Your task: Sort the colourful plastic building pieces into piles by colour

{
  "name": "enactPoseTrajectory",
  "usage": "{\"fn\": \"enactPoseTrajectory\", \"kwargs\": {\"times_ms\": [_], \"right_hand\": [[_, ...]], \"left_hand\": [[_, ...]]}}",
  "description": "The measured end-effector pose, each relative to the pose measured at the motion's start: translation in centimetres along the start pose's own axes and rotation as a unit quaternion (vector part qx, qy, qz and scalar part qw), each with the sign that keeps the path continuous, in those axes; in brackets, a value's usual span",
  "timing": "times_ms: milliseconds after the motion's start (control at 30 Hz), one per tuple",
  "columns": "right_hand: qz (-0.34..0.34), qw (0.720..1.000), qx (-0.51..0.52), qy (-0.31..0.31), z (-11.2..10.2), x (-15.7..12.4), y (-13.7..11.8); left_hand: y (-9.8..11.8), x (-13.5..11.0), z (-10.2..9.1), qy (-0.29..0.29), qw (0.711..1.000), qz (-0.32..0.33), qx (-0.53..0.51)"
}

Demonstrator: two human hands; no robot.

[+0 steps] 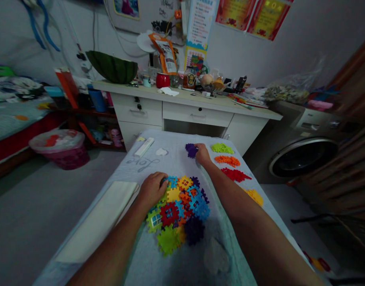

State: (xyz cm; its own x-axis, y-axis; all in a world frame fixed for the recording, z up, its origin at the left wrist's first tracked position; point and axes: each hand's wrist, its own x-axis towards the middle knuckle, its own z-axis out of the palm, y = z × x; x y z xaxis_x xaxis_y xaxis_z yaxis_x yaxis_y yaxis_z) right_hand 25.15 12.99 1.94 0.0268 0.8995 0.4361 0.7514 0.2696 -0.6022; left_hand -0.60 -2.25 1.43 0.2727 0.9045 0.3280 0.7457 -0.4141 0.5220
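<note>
A mixed pile of toothed plastic building pieces [173, 194] in blue, yellow, green, red and purple lies on the cloth-covered table. My left hand [154, 188] rests at the pile's upper left edge, its fingers curled down against the pieces; what they grip, if anything, is hidden. Farther off, my right hand [202, 154] reaches to a small group of dark purple pieces [191, 150], with its fingertips closed at a purple piece. To its right, single-colour heaps form a row: light green pieces [222, 148], orange pieces [227, 160], red pieces [235, 174] and yellow pieces [255, 196].
A white oblong object [144, 147] lies at the table's far left. Along the left side is a folded pale cloth [99, 222]. Beyond stands a white desk [137, 107] carrying a watermelon piece [112, 67] and jars. A washing machine [292, 139] is at right, a pink basket [63, 157] at left.
</note>
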Motion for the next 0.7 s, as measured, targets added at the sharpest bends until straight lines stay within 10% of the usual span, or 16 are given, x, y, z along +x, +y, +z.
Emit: {"fn": "enactPoseTrajectory", "kwargs": {"times_ms": [700], "right_hand": [[-0.002,0.994,-0.074,-0.085,-2.2,-5.3,-1.2]], "left_hand": [[0.4,0.1,-0.2,-0.01,1.0,-0.005,-0.004]]}}
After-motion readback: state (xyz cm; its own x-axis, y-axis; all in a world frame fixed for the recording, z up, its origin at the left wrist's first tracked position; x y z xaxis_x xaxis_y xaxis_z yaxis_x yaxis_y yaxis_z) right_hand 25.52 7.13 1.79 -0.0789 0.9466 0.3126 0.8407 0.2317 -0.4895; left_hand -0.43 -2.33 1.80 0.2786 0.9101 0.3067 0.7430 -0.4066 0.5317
